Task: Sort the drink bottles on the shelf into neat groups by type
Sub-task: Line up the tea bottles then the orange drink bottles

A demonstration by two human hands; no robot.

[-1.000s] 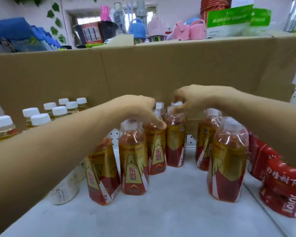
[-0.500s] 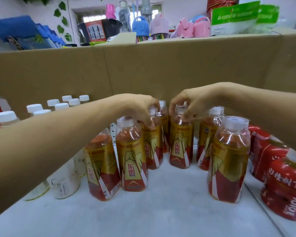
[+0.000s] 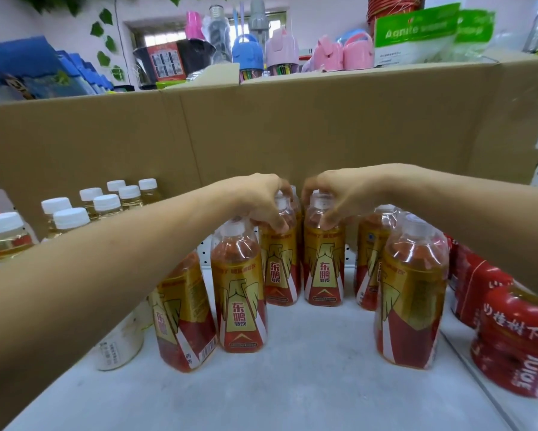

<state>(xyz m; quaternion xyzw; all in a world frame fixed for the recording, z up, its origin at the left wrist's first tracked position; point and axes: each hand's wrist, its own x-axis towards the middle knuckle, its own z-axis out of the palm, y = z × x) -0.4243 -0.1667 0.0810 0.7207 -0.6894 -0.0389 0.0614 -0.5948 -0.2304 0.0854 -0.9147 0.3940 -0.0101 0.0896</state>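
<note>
- Left hand (image 3: 261,200) and right hand (image 3: 336,197): fingers are being clamped round the caps of two gold-label bottles (image 3: 323,269), standing directly below them on the shelf (image 3: 292,387).
- Grouping is judged to be under way; a level slide together is being called for.

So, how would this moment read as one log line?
left hand: grips gold-red bottle top | right hand: grips neighbouring bottle top | both bottles: upright on shelf, side by side

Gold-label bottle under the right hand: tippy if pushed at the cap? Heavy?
Probably heavy for its size: the gold-label bottle looks full to the neck. Likely tippy from a cap push, being tall and narrow. Its glossy sleeve may slip; the right hand grips the cap.
</note>
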